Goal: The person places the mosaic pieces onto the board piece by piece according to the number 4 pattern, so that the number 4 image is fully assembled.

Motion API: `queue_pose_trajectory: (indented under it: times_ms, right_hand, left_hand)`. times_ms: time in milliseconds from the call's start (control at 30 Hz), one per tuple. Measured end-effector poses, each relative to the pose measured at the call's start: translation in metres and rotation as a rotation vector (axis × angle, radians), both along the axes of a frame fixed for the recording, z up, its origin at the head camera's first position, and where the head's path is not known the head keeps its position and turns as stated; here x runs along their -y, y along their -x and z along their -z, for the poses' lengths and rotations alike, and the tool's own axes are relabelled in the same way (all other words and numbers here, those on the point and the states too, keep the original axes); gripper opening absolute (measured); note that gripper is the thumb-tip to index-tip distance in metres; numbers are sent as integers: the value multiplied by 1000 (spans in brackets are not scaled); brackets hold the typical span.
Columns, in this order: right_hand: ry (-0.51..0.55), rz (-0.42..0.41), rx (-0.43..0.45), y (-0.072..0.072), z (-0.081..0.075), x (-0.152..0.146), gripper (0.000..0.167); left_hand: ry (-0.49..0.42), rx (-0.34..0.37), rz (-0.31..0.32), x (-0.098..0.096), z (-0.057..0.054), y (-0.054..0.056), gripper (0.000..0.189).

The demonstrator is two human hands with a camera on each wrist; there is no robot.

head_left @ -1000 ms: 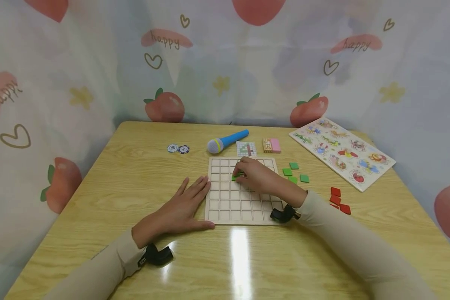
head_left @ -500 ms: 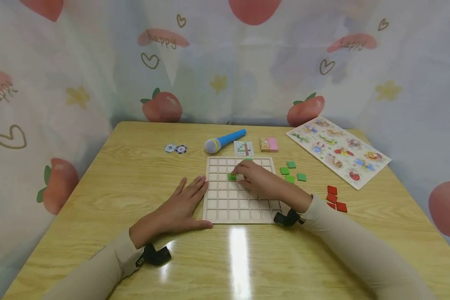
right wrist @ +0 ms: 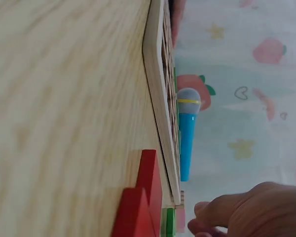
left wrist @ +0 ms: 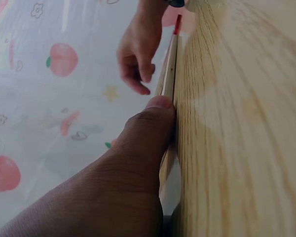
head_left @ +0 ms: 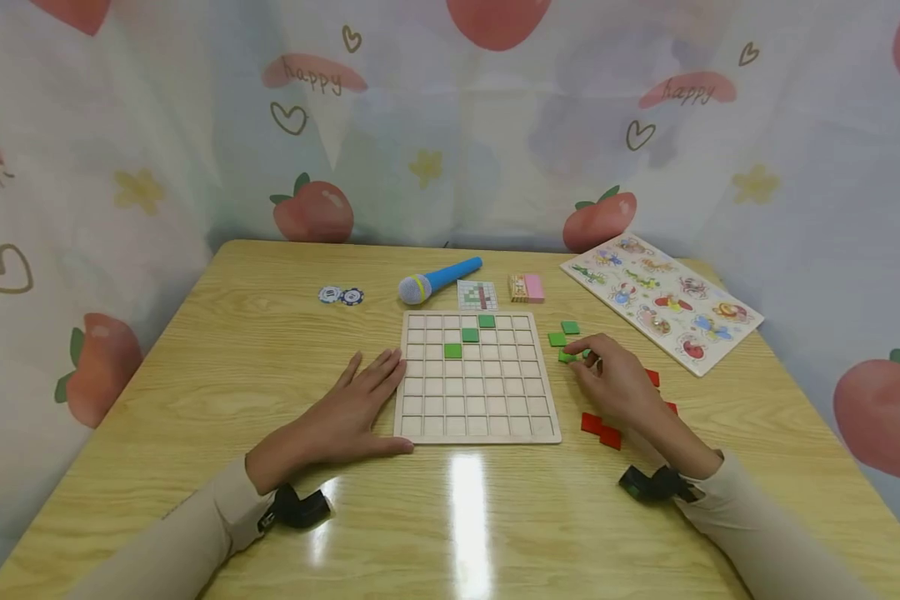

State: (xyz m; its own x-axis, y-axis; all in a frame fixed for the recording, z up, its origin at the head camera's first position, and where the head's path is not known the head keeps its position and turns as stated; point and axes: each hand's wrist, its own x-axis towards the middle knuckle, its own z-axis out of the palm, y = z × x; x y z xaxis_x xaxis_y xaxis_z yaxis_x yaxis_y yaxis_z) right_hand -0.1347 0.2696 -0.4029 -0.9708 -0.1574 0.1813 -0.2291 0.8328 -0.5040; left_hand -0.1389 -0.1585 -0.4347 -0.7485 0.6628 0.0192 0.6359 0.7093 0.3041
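Observation:
A wooden grid board lies on the table with three green tiles in a diagonal: one in the top row, one below it and a lighter one. My left hand lies spread along the board's left side, fingertips at the edge and thumb at the near corner. Right of the board, my right hand hovers with bent fingers over loose green tiles, index finger and thumb right by a light green tile. In the left wrist view nothing shows between the right hand's fingers.
Two more green tiles lie beyond my right hand, and several red tiles lie around its wrist. Behind the board are a pattern card, a toy microphone, a pink block and poker chips. An insect puzzle board is at back right.
My right hand has let go of the light green tile in the grid and moved right to the loose green tiles. My left hand keeps its place at the board's edge.

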Motion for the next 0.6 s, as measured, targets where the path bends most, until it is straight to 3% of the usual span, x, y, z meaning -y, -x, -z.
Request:
queue_pose_trajectory:
  times_ms: [267,600]
  right_hand:
    - [-45,49,24,6,19,-7,28]
    - [-68,35,-2,11,21,-6,23]
  left_hand:
    - [-3,3,6,0,1,-1,122]
    - [6,-5,2,-1,-1,0,121]
